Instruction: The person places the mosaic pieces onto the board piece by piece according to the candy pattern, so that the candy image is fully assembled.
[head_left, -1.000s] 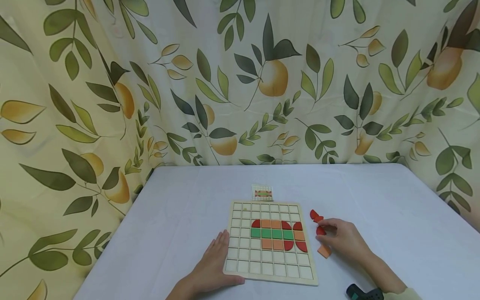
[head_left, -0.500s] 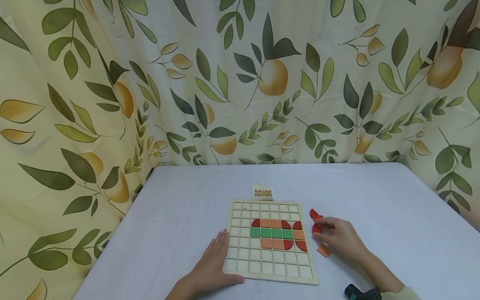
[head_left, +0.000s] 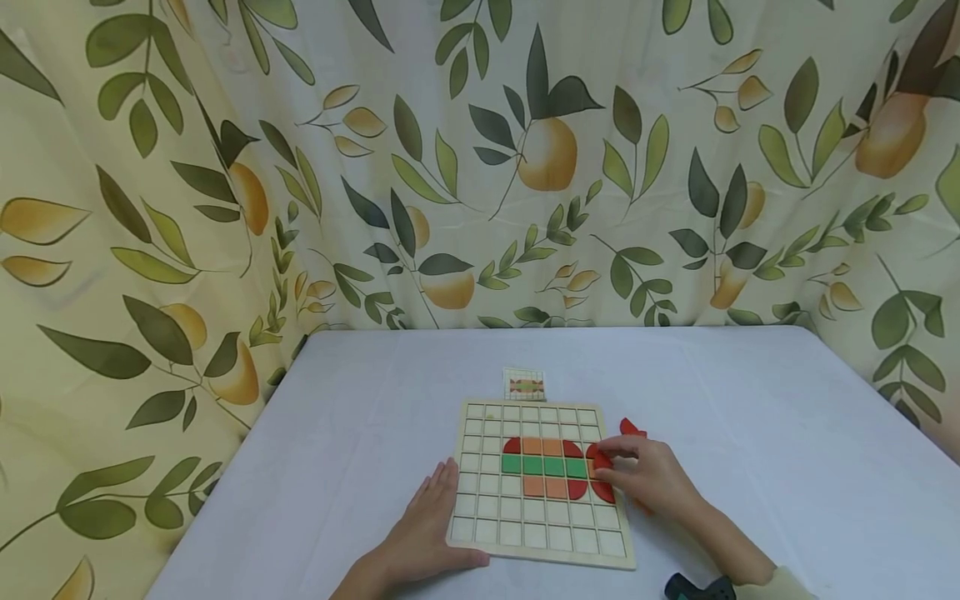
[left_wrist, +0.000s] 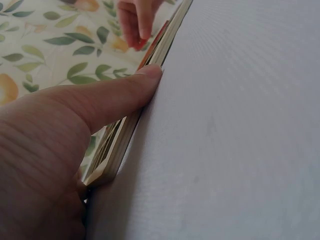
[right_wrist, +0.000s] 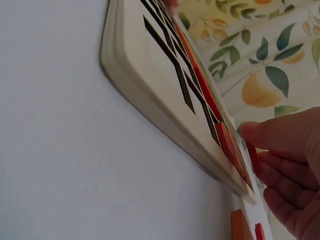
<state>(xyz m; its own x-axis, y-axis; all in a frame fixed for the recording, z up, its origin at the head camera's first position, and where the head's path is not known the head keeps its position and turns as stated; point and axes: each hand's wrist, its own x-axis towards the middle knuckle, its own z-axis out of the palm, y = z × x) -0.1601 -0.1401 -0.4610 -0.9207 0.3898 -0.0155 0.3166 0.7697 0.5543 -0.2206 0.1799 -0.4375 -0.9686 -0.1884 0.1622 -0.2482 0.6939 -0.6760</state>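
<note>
A wooden grid board (head_left: 555, 542) lies on the table, with green squares (head_left: 553, 467), orange squares (head_left: 543, 487) and red rounded pieces (head_left: 577, 490) set in its cells. My left hand (head_left: 420, 533) rests against its near left corner, fingers straight along the left side and thumb (left_wrist: 120, 95) on the front edge. Above the board's right side, my right hand (head_left: 652, 475) pinches a red rounded tile (right_wrist: 254, 158) between thumb and fingers. In the head view that hand partly covers the right-hand column of pieces.
Behind the board stands a small pattern card (head_left: 527, 386). Loose red pieces (head_left: 630, 427) lie right of the board, with an orange piece (right_wrist: 240, 226) nearer me. A dark device (head_left: 699, 587) sits at my right wrist. A leaf-print curtain (head_left: 480, 167) hangs behind the table.
My right hand has picked up the red rounded tile beside the board and carried it left, over the board's right columns. The left hand has stayed in place.
</note>
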